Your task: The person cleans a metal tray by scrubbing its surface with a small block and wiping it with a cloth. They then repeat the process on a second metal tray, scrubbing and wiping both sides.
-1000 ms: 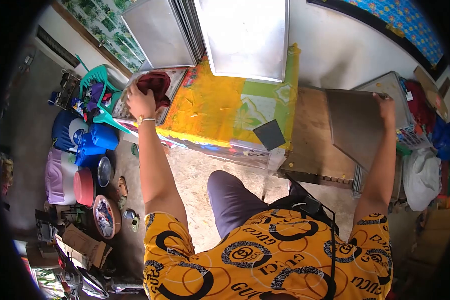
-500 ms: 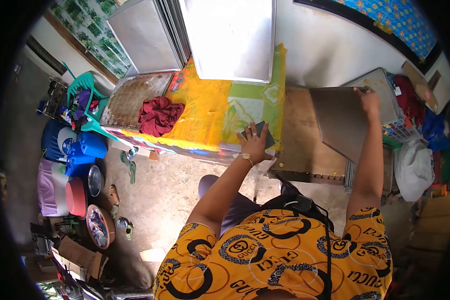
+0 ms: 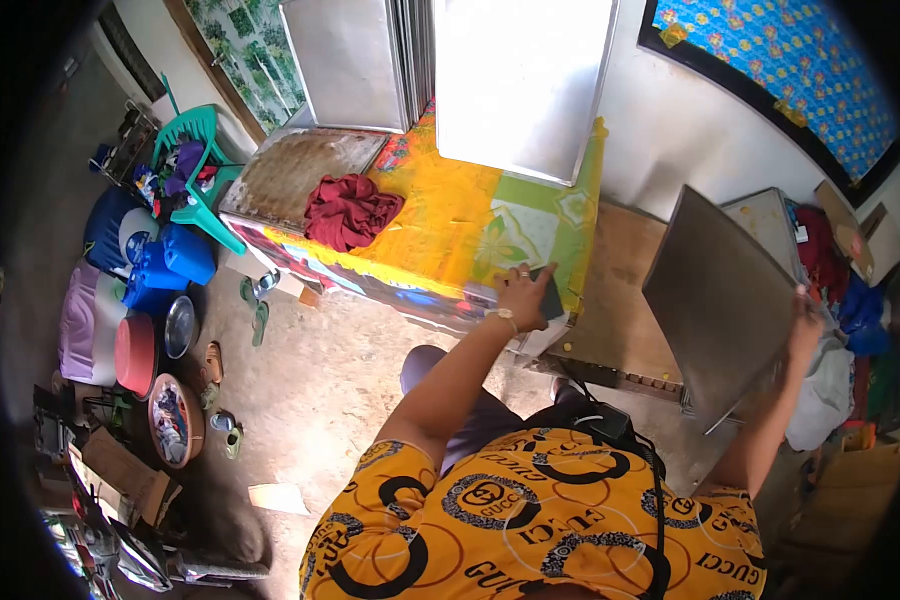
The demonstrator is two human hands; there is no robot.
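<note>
A dark metal sheet (image 3: 715, 300) is tilted up at the right, its outer edge gripped by my right hand (image 3: 802, 325). My left hand (image 3: 520, 298) rests near the front right corner of the cloth-covered table (image 3: 450, 215), closed on a dark flat block (image 3: 550, 295). On the table's left part, a crumpled maroon cloth (image 3: 350, 210) lies partly over a worn brown tray (image 3: 305, 175). A bright silver sheet (image 3: 525, 85) leans upright at the back of the table, beside a stack of upright metal sheets (image 3: 350, 65).
A low brown wooden surface (image 3: 615, 290) adjoins the table at right. A white bag (image 3: 825, 395) hangs beyond the dark sheet. At left are a green chair (image 3: 195, 165), blue containers (image 3: 185, 255), a red basin (image 3: 135, 352) and sandals (image 3: 260, 323) on the floor.
My right hand has moved outward and down, and the dark sheet has swung into a steeper tilt off the wooden surface. The camera view has shifted; my left hand stays at the table corner.
</note>
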